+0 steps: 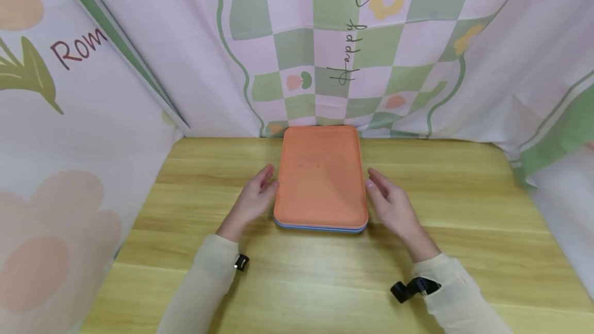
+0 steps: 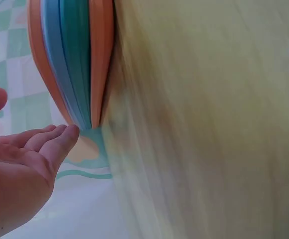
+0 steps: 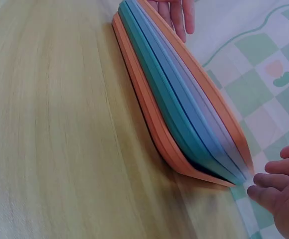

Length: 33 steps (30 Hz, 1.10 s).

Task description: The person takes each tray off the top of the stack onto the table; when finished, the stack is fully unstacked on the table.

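A stack of several shallow rectangular trays lies flat on the wooden table, its long sides running away from me. The top tray is orange; in the right wrist view lavender, blue, teal and orange rims show below it. My left hand is held beside the stack's left side, fingers extended and thumb near the rim. On the opposite side my right hand mirrors it, with fingers apart in the right wrist view. Neither hand grips anything; whether fingertips touch the trays, I cannot tell.
The wooden table spreads around the stack. A checked curtain hangs at the table's back edge, right behind the trays. More printed cloth covers the left side. Small black devices are strapped at both wrists.
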### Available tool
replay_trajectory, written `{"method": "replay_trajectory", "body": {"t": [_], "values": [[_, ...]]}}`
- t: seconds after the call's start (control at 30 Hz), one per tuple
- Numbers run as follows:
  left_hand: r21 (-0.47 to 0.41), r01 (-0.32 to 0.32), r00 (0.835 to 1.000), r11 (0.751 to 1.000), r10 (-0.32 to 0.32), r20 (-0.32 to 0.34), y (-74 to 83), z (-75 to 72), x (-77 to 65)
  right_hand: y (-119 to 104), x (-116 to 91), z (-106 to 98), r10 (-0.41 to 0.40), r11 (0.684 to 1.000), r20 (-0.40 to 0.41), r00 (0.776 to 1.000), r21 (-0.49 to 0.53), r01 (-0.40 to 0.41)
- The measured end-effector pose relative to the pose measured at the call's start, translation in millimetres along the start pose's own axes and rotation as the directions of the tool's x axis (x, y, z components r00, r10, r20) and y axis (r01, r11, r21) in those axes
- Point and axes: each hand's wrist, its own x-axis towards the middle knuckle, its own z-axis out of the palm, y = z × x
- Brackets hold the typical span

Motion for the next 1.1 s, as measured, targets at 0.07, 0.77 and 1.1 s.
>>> {"method": "replay_trajectory", "body": {"t": [0.07, 0.77, 1.1], "values": [[-0.004, 0.009, 1.000, 1.000, -0.009, -0.004, -1.1, -0.2, 0.6, 2.3, 1.0, 1.4, 0.017, 1.000, -0.026, 1.000, 0.014, -0.016], [0.001, 0.040, 0.999, 0.999, -0.040, 0.035, -15.5, 14.7, 17.3, 30.2, 19.0, 21.5, 0.114, 0.956, -0.039, 0.993, 0.277, -0.098], [0.042, -0.016, 1.000, 0.999, 0.016, 0.020, -20.2, 15.8, 20.2, 32.1, 21.4, 24.9, 0.150, 0.971, -0.049, 0.987, 0.194, -0.138]]}}
